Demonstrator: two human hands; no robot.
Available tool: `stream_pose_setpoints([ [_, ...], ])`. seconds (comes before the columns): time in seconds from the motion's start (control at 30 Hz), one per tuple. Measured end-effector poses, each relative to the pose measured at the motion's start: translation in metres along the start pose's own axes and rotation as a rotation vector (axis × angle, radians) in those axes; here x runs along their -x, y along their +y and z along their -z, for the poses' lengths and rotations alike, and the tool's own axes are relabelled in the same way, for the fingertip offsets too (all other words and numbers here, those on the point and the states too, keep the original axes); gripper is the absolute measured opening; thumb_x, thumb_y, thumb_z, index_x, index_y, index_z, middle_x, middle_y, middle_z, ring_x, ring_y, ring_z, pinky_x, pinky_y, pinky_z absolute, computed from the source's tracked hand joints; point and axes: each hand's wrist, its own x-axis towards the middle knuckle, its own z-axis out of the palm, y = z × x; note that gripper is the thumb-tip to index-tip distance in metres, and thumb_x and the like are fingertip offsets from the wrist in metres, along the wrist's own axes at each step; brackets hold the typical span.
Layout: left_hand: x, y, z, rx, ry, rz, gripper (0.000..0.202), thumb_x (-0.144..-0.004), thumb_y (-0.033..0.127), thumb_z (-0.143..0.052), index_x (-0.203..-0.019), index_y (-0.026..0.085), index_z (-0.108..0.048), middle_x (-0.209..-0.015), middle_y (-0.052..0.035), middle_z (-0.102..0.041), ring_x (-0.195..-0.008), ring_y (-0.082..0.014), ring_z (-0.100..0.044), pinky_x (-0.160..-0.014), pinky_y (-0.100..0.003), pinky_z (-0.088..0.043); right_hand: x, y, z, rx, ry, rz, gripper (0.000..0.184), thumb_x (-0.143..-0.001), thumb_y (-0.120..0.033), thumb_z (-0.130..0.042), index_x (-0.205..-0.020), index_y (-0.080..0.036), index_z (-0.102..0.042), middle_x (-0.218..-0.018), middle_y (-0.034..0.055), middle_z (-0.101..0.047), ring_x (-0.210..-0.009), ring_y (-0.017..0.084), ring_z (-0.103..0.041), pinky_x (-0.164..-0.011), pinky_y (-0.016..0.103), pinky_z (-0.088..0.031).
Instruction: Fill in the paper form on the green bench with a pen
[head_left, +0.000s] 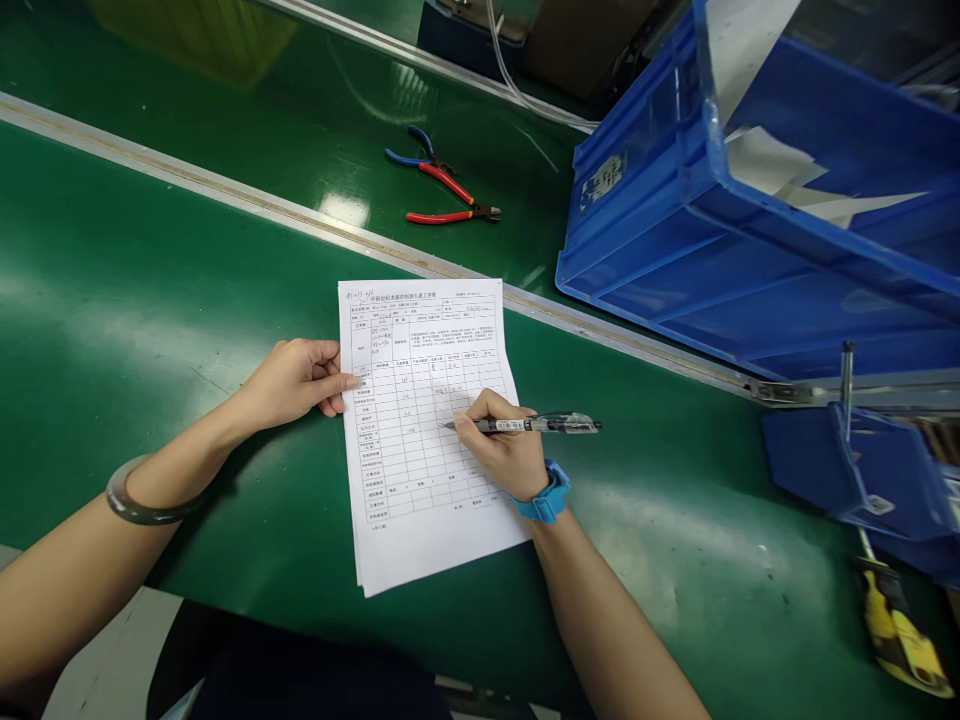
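A small stack of printed paper forms (431, 545) lies on the green table, its top sheet a table grid with some handwritten entries. My left hand (304, 380) pinches the left edge of the sheets, thumb on top and fingers at the side. My right hand (501, 445) grips a pen (559, 423) with a clear and black barrel. Its tip meets the form, or hovers just above it, at a cell right of the middle. A dark bangle (150, 505) circles my left wrist, and a blue band (551, 495) my right.
Beyond a metal strip lie red-handled cutters (450, 205) and blue-handled pliers (416, 150). A large blue crate (645, 230) holding papers stands at the back right. Small blue bins (817, 460) and a yellow-black screwdriver (896, 625) are at the right edge.
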Motion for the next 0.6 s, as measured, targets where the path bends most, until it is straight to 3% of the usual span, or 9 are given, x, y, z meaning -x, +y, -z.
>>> stream_pose_setpoints([
  [0.6,-0.0001,0.0010,-0.0002,-0.003,-0.004,-0.002,0.023,-0.084,0.038,-0.066,-0.089,0.016,-0.066,-0.066,-0.0030,-0.071,-0.057,-0.0149,-0.067,-0.057,-0.027,-0.058,0.0004,0.0010,0.0008,0.001,0.005,-0.022,0.034,-0.084,-0.020,-0.057,-0.060,-0.023,-0.034,-0.050,-0.0077,-0.030,-0.045,0.009,-0.027,-0.045,0.025,-0.024],
])
